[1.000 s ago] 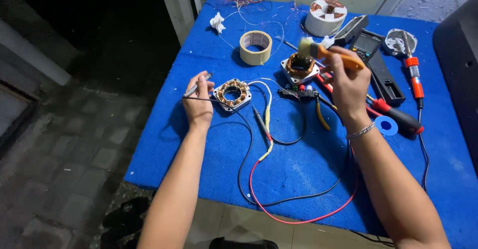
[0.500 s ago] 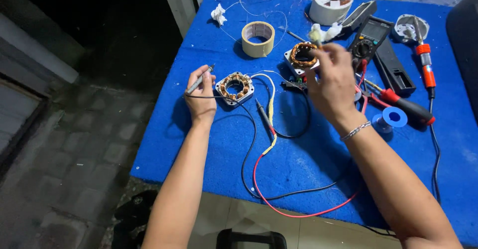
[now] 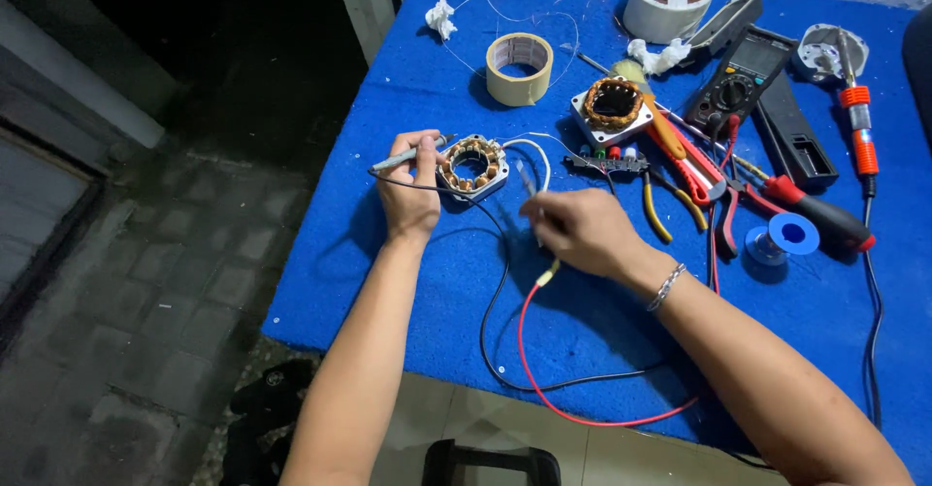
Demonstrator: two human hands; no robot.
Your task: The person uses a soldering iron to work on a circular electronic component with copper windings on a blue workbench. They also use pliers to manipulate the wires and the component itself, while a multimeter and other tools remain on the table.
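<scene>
Probing a small stator (image 3: 473, 166) mid-table (image 3: 388, 282), both hands busy.
Left hand (image 3: 410, 195) pinched on black probe (image 3: 408, 159) beside stator for reach; right hand (image 3: 578, 231) closed around red probe (image 3: 547, 274), hovering close by.

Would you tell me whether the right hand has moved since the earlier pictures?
Yes. The right hand has come back from the far stator toward the person, now beside the near stator.

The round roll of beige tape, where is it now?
In the head view, the round roll of beige tape lies upper centre on the blue table, beyond the left hand.
</scene>
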